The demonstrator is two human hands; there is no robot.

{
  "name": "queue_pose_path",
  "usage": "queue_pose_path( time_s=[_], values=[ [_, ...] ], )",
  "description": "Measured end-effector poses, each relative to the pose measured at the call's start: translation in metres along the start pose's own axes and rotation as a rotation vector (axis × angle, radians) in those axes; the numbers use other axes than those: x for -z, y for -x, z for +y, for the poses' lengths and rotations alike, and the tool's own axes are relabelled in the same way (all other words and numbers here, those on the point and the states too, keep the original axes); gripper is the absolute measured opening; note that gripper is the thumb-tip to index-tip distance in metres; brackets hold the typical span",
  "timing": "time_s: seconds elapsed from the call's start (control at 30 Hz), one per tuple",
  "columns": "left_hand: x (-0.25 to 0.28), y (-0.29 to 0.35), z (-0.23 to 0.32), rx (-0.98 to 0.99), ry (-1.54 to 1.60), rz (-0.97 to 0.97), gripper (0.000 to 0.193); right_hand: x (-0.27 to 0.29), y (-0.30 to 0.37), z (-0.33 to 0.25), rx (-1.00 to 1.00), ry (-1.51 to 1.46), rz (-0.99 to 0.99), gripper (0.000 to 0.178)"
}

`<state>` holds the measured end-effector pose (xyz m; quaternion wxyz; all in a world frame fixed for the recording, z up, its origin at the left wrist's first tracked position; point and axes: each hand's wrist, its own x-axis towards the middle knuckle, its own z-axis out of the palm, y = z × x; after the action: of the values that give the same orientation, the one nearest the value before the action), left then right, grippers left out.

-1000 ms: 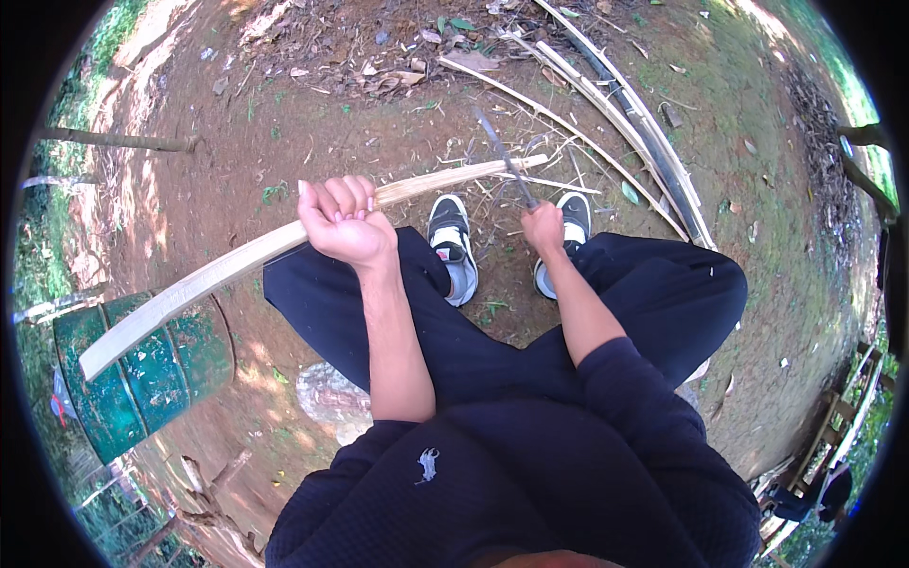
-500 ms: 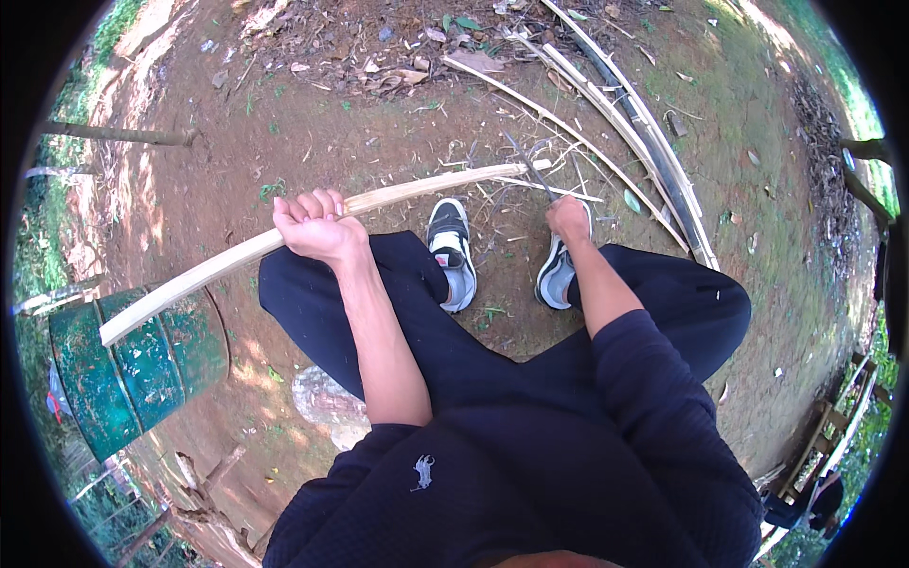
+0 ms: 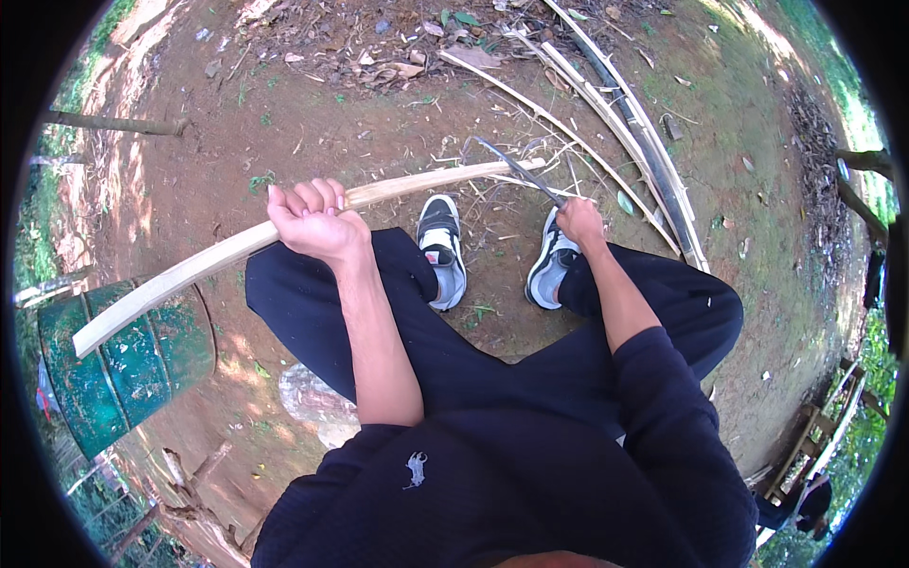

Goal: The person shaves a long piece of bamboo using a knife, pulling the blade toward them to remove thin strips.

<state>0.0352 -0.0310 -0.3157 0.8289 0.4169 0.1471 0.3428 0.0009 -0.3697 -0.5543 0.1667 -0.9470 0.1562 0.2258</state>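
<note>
A long pale strip of split wood, perhaps bamboo, [image 3: 189, 277] runs from the lower left up to the middle, above my left knee. My left hand [image 3: 320, 220] is closed around it, palm turned up. In my right hand [image 3: 579, 223], near my right shoe, is the handle of a long-bladed knife [image 3: 521, 169]. Its dark blade slants up and to the left, crossing the strip near its far end. Fingers hide most of the handle. Whether the edge is biting into the wood I cannot tell.
Several long split strips [image 3: 620, 123] lie on the dirt at the upper right. Thin shavings [image 3: 568, 161] are scattered beyond my shoes [image 3: 441, 248]. A worn green drum [image 3: 128, 364] lies at the left, and a pale stone or log [image 3: 317, 402] sits beside my left thigh.
The knife's blade has swung to point further left, and my right hand has shifted slightly right and down. The strip, still in my left hand, has slid a little toward the lower left.
</note>
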Motion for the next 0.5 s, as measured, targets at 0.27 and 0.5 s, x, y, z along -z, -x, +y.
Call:
queue_pose_path(
  time_s=[0.27,0.5],
  values=[
    [0.002,-0.004,-0.001,0.008,0.009,0.033,0.044,-0.005,0.003,0.021,-0.069,-0.039,0.094,0.029],
    [0.005,-0.005,0.01,0.03,0.023,0.084,0.047,-0.003,0.013,0.043,-0.202,-0.057,-0.04,0.034]
  ],
)
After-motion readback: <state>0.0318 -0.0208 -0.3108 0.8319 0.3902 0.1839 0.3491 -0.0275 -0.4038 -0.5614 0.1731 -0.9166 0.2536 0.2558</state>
